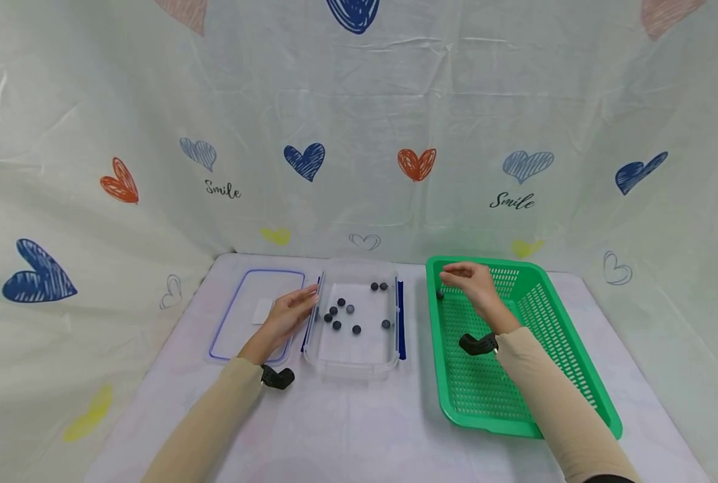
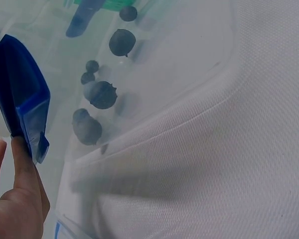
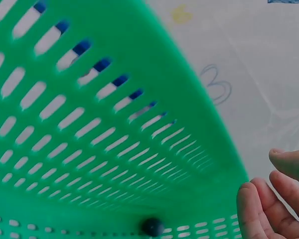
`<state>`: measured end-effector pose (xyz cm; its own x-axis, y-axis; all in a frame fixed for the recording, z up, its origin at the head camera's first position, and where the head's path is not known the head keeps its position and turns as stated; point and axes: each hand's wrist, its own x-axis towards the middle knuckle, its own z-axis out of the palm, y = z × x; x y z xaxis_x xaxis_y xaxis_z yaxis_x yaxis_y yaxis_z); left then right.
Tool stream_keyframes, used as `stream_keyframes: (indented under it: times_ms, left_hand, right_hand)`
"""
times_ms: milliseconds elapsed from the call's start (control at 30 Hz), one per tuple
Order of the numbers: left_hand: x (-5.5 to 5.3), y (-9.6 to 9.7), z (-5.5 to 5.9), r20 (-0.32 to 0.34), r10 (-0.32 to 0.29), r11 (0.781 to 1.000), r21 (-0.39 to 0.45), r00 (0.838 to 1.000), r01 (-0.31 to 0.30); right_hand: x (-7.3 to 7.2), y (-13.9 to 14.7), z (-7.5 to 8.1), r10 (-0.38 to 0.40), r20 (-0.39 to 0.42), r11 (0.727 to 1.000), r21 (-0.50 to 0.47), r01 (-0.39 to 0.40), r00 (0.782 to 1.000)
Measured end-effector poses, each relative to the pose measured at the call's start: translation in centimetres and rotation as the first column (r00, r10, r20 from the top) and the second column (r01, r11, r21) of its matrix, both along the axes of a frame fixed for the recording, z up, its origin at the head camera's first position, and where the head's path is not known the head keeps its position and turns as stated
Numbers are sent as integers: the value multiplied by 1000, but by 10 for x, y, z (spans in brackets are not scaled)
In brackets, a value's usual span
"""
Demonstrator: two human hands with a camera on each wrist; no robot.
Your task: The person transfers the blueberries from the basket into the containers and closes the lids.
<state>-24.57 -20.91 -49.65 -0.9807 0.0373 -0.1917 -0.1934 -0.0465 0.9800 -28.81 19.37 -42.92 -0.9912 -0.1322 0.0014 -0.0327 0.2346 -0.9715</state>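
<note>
Several dark blueberries (image 1: pixel 356 330) lie scattered in a clear plastic box (image 1: pixel 353 367) with blue side clasps. My left hand (image 1: pixel 286 315) is at the box's left side; in the left wrist view its fingers (image 2: pixel 24 169) touch a blue clasp (image 2: pixel 32 109). Over the back left part of a green slotted basket (image 1: pixel 486 389) hovers my right hand (image 1: pixel 474 285), fingers bent a little, with nothing visible between thumb and fingertips. Below that hand, a single blueberry (image 3: pixel 152 226) lies in the basket near its left wall.
A clear lid with a blue rim (image 1: pixel 274 271) lies on the table left of the box, partly behind my left hand. White tablecloth (image 1: pixel 371 429) covers the table. A sheet printed with hearts (image 1: pixel 416 164) hangs behind and on both sides.
</note>
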Motion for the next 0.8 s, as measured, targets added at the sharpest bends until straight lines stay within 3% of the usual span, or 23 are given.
stream_keyframes:
  times_ms: [167, 800]
  left_hand:
    - [0, 0, 1, 7, -1, 1000, -7, 1000, 1]
    - [2, -1, 1, 12, -6, 1000, -30, 1000, 6]
  right_hand:
    - [-5, 6, -11, -18, 15, 996, 85, 17, 1000]
    - [-19, 8, -43, -21, -47, 969, 247, 32, 999]
